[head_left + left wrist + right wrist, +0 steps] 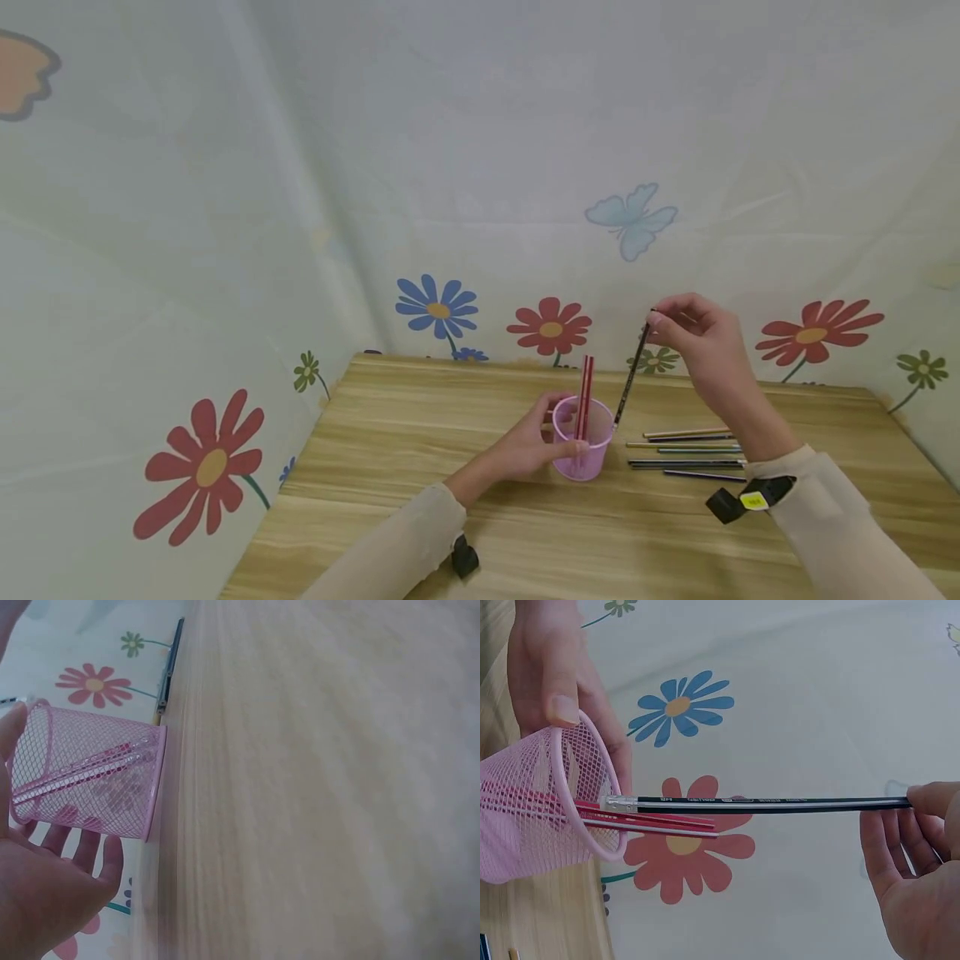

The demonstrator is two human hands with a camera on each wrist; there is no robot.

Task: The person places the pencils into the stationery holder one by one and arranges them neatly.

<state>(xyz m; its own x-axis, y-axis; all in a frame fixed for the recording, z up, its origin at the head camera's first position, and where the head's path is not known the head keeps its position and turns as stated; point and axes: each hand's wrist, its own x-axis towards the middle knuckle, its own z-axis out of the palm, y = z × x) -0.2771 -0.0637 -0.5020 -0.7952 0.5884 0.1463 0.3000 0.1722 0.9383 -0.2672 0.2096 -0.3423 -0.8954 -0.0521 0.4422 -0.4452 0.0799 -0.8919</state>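
Pale fabric backdrop printed with red and blue flowers and a light-blue butterfly (632, 218), hung behind and beside a light wood-grain tabletop (390, 450). Left hand (528, 446), cream sleeve, black wrist strap: fingers (88, 851) and thumb curled round the wall of a pink wire-mesh pen cup (582, 437), which stands upright on the tabletop near its middle. Inside the cup, red pencils with thin white stripes (584, 396), leaning against the wall and rising above the rim; the head view shows two, the right wrist view suggests two or three, exact count cannot be told. Just right of the cup, a black pencil with a metal ferrule and white eraser tip (632, 371), held tilted, its eraser end at the cup's rim in the right wrist view, its upper end pinched between the thumb and fingertips of the right hand (697, 337), raised above the tabletop. Below that hand, a row of loose pencils (686, 454) in black, green and natural wood colours, lying roughly parallel on the tabletop to the right of the cup, apart from it. Right wrist: cream sleeve, black strap with a yellow label (753, 500).
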